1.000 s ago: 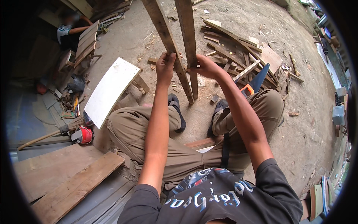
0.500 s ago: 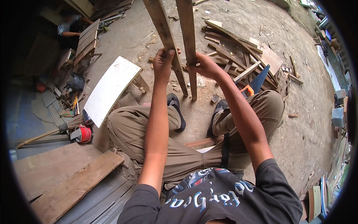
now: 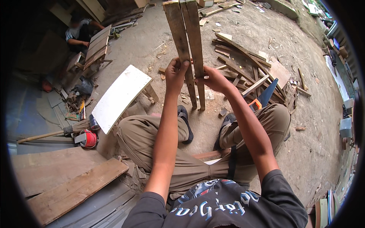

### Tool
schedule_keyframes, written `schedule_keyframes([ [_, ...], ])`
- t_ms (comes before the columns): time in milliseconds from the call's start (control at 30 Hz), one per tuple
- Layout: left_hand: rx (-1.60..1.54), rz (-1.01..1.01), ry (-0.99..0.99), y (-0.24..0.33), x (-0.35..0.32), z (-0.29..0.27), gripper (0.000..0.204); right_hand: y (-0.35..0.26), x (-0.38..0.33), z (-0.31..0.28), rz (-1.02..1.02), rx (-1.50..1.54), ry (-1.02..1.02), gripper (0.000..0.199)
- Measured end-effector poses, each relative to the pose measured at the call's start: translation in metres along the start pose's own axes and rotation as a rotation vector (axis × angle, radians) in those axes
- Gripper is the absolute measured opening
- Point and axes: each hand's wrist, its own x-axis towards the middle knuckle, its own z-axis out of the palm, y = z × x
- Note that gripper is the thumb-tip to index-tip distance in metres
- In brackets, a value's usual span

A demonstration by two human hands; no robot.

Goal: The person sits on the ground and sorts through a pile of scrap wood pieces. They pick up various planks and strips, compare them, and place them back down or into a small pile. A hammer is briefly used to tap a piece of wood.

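Two long, weathered wooden strips stand side by side in front of me, their lower ends down by the ground between my feet. My left hand is closed round the left wooden strip, thumb lying on its face. Around the right wooden strip my right hand is closed, gripping its outer edge. The strips nearly touch at the top, with a narrow gap between them lower down. Some fingers are hidden behind the wood.
A white board on wooden legs stands at my left knee. To the right lies a pile of wood strips with a handsaw by my right knee. A red paint can and planks are at left. Another person works far left.
The two strips have come closer together, their tops now almost meeting and lower in view. Both hands still hold them. The whole view has shifted slightly.
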Motion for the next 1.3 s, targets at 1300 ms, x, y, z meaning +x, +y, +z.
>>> schedule_keyframes([
  [1300, 0.116, -0.039, -0.137, -0.01, -0.009, -0.009, 0.026, 0.032, 0.0, 0.013, -0.082, 0.044, 0.006, 0.028],
])
